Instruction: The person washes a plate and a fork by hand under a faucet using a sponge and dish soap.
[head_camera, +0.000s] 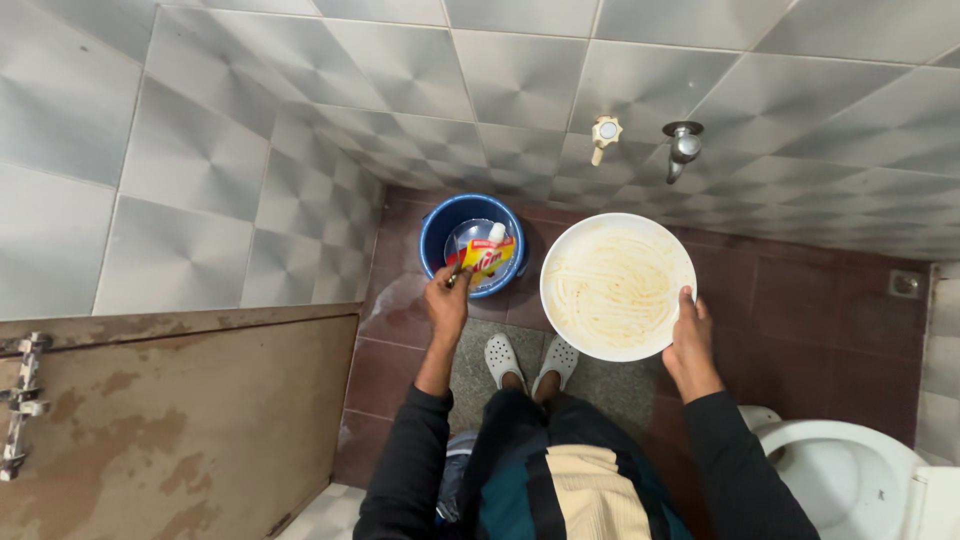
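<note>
Basin (617, 285), white and stained: my right hand (690, 340) fingers clamp its rim. Left hand (446, 300) fingers wrap a yellow bottle (487, 256), blue bucket (440, 232) just beyond them.

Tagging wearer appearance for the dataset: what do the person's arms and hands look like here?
Both arms are covered by long dark, near-black sleeves ending at the wrists. The left hand and right hand are bare: no gloves, and no rings or watch that I can make out. No markings show on the sleeves.
</note>
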